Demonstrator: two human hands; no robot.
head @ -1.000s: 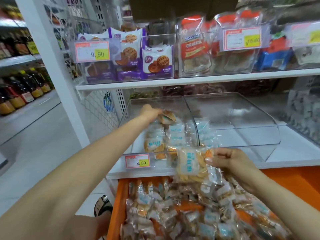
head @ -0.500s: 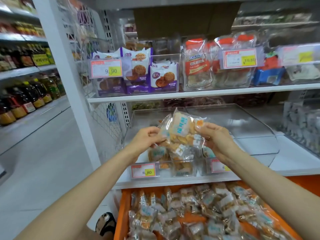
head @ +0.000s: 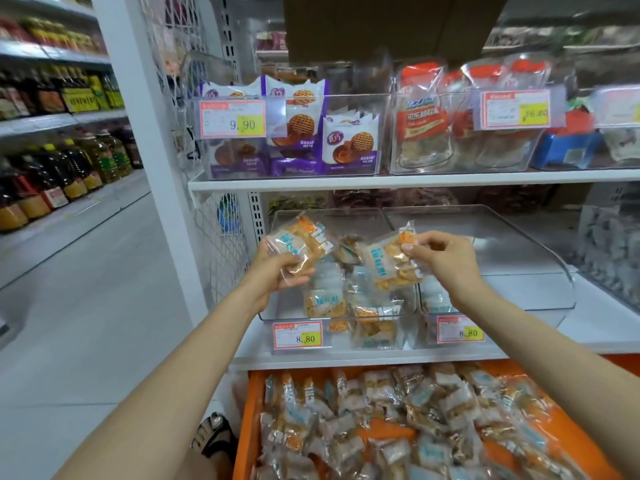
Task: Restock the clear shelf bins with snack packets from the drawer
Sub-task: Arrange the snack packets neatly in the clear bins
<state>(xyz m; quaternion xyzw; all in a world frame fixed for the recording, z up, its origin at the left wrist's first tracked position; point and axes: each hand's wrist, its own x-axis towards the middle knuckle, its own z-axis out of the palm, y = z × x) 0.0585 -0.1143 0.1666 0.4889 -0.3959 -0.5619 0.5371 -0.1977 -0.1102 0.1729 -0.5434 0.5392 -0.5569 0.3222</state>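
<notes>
My left hand [head: 277,271] grips one clear snack packet [head: 301,240] with blue print and orange crackers inside. My right hand [head: 440,258] pinches a second packet [head: 388,265] of the same kind by its top corner. Both packets hang above the left clear shelf bin [head: 287,318], which holds several such packets behind an 8.80 price tag. Beside it on the right, the right clear bin [head: 502,244] shows only a few packets at its front left. Below the shelf, the open orange drawer [head: 247,427] is heaped with several more packets.
The upper shelf [head: 381,180] carries clear bins of purple biscuit packs and red-labelled bags, close above my hands. A white upright post [head: 156,140] and wire mesh stand to the left, with an aisle floor and bottles of oil beyond. A sandalled foot [head: 214,434] is beside the drawer.
The bunch held between both hands has been split: my left hand now holds one packet out to the left and my right hand holds another to the right.
</notes>
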